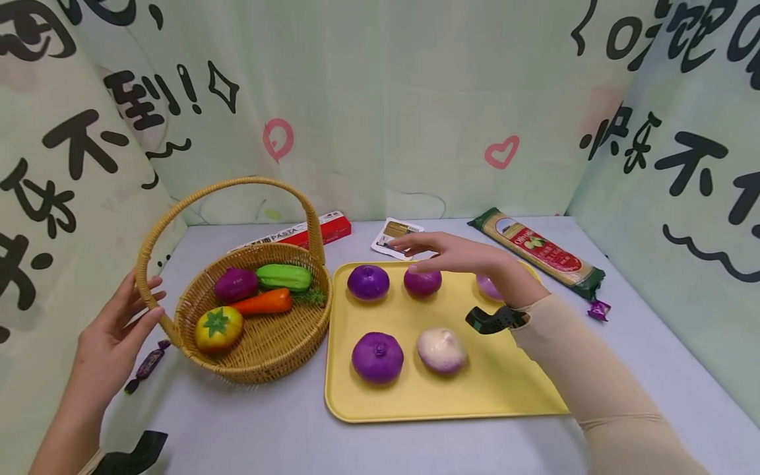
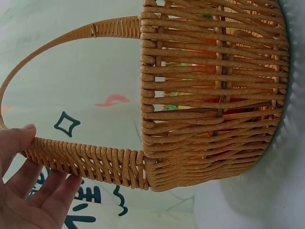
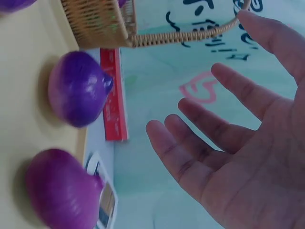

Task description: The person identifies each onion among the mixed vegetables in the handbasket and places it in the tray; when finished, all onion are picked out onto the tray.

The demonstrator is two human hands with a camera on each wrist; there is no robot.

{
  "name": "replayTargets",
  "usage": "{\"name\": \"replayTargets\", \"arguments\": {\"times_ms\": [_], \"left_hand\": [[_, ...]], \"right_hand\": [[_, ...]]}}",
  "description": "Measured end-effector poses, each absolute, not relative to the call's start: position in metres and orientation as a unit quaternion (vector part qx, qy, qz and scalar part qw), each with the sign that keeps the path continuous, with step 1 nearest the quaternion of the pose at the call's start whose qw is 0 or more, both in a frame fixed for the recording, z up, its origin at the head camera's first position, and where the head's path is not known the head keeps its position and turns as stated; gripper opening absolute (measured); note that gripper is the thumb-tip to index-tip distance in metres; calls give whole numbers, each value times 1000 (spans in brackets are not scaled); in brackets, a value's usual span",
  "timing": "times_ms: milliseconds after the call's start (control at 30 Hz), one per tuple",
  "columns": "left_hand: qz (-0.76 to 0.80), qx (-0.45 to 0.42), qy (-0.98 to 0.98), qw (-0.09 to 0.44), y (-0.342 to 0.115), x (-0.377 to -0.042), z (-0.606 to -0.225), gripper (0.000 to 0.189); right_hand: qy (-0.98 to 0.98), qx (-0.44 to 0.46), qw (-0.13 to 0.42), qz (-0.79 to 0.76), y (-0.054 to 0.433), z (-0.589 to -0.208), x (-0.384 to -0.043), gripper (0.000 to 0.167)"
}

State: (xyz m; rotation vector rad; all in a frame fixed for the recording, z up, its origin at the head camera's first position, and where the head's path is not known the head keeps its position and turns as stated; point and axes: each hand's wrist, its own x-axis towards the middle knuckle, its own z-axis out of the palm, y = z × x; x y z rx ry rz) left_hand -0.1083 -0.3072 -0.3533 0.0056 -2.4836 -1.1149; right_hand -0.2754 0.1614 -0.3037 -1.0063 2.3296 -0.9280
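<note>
My left hand holds the wicker basket by the left side of its arched handle, thumb on one side and fingers on the other. Inside the basket lie a purple onion, a green cucumber, a carrot and a yellow tomato with a green star top. My right hand, fingers spread and empty in the right wrist view, is above the back of a yellow tray. Several onions sit on the tray, including a purple one and a whitish one.
Behind the basket lies a red pasta box. A small packet lies behind the tray, and a long noodle bag at back right. Wrapped candies lie left of the basket and at the right. Printed curtains surround the table.
</note>
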Motion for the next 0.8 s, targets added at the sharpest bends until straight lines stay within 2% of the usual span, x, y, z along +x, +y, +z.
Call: {"name": "replayTargets", "arguments": {"times_ms": [567, 800], "left_hand": [[-398, -3, -893, 209, -306, -106, -352, 65], [-399, -2, -895, 201, -308, -107, -352, 65]], "right_hand": [[809, -425, 259, -314, 50, -286, -290, 53], [779, -432, 290, -350, 7, -288, -292, 50]]}}
